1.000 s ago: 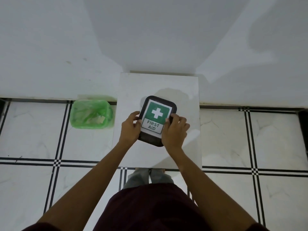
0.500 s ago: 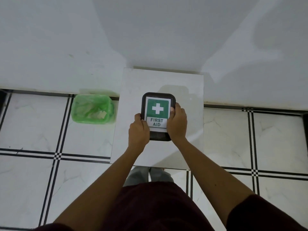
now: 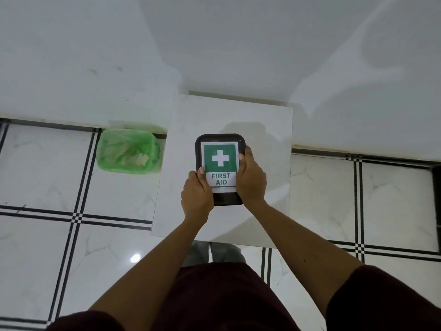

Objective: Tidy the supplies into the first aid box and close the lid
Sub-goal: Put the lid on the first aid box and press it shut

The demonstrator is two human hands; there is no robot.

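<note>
A black first aid box with a green and white "FIRST AID" label lies flat on a small white table, lid down and closed. My left hand grips its near left edge, thumb on the lid. My right hand holds its right side, thumb pressed on the label. No loose supplies show on the table.
A green plastic bin with paper scraps inside stands on the tiled floor left of the table, against the white wall. The floor has white tiles with black lines. My dark red clothing fills the bottom of the view.
The box was tilted a second ago and now lies square on the table, a little farther from me. Both hands stayed on its sides.
</note>
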